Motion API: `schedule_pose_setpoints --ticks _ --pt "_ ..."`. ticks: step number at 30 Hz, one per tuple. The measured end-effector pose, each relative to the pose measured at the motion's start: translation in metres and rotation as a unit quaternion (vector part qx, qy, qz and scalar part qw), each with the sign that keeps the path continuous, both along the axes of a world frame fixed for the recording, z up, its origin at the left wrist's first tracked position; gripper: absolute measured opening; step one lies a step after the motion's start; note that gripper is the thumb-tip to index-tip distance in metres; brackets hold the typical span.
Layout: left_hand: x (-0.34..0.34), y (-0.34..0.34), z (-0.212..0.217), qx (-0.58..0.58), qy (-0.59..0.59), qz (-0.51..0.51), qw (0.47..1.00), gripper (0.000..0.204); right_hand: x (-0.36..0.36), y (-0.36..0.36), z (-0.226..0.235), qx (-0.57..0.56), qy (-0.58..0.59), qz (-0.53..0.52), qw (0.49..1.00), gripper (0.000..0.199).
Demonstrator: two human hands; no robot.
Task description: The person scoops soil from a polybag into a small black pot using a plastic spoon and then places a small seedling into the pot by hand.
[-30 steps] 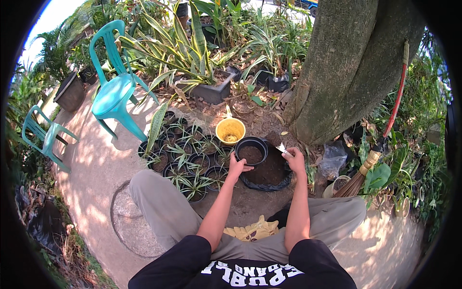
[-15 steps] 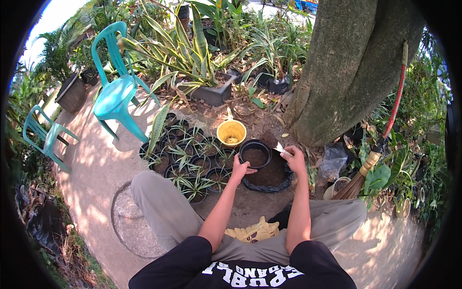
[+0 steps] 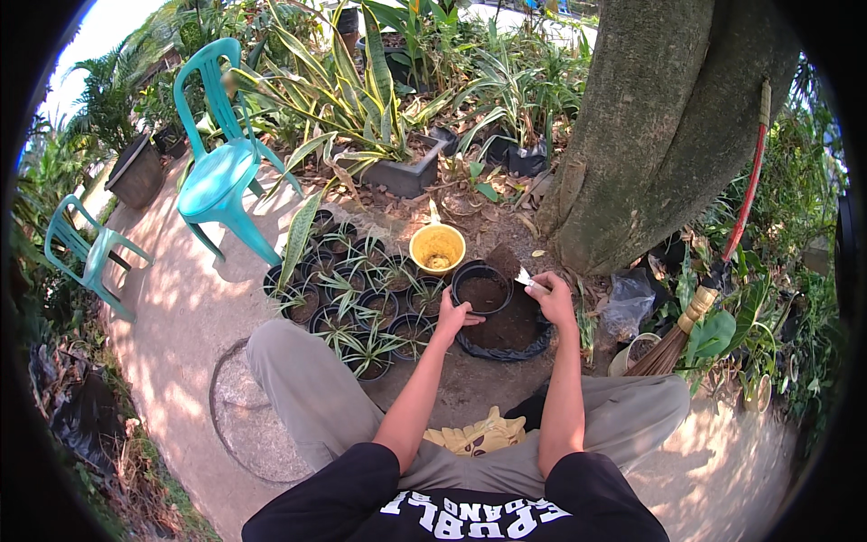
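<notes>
In the head view, just to the near right of the yellow dipper [image 3: 435, 236], the left hand [image 3: 455, 318] clasps the near-left side of a black pot [image 3: 488, 311], while the right hand [image 3: 555, 298], farther right of the dipper, pinches the white end of a soil-laden trowel [image 3: 525, 278]. The part-filled pot should be light and slightly flexible, best cupped low on its wall; the trowel, likely stiff, would spill loose soil if tilted.
</notes>
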State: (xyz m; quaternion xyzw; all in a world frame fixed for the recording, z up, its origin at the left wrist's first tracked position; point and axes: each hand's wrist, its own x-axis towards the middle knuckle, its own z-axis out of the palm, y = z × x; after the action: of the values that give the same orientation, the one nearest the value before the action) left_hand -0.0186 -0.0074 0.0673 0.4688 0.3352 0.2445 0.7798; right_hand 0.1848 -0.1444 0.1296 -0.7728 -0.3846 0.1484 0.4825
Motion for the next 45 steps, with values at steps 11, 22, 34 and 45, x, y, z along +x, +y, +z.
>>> schedule_pose_setpoints --ticks 11,22,34,45 --pt "0.000 0.003 -0.007 -0.008 -0.003 0.007 1.000 0.071 -0.005 0.005 -0.001 0.017 0.000 0.015 1.000 0.028" --pt "-0.001 0.006 -0.008 -0.015 -0.003 0.006 1.000 0.069 -0.005 0.007 -0.002 0.022 0.001 0.018 1.000 0.028" --pt "-0.002 0.003 -0.007 -0.007 -0.002 0.013 1.000 0.067 -0.005 0.011 -0.006 -0.015 -0.028 0.017 0.999 0.030" --pt "-0.001 0.008 -0.013 -0.026 -0.047 0.103 0.993 0.064 -0.009 0.013 -0.002 0.001 -0.056 -0.007 0.998 0.029"
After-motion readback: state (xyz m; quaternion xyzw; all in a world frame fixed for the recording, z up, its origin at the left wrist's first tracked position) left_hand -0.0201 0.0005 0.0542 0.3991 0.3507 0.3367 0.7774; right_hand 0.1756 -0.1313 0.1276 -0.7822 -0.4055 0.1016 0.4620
